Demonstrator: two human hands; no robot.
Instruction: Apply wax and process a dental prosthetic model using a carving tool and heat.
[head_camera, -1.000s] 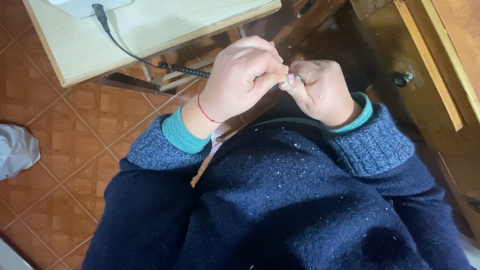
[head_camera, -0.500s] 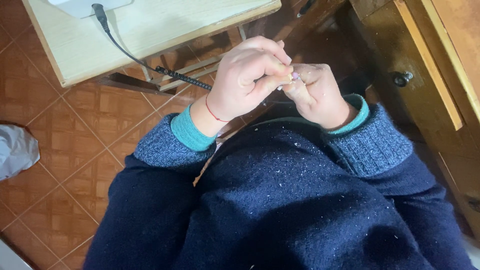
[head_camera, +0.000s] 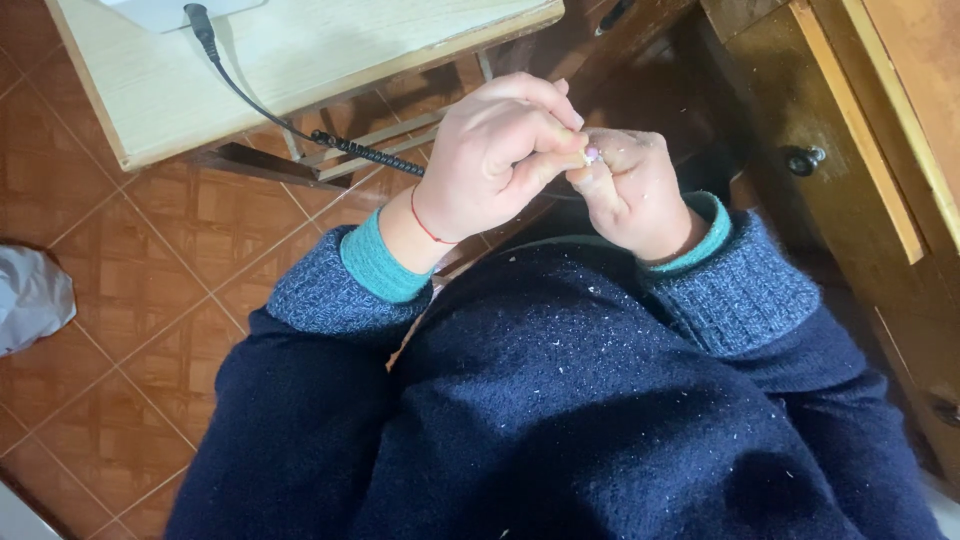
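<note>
You see a pale table (head_camera: 300, 60) with a black cable (head_camera: 262, 105) running off its near edge, a knobbed cabinet (head_camera: 850, 150) right, tiled floor (head_camera: 140, 270) below.

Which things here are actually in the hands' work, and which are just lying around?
In hand:
left hand
right hand
small pale object pinched between the fingertips of both; too small to identify

Lying about:
black cable
light wooden table
dark wooden cabinet
grey bag on the tiled floor
</note>
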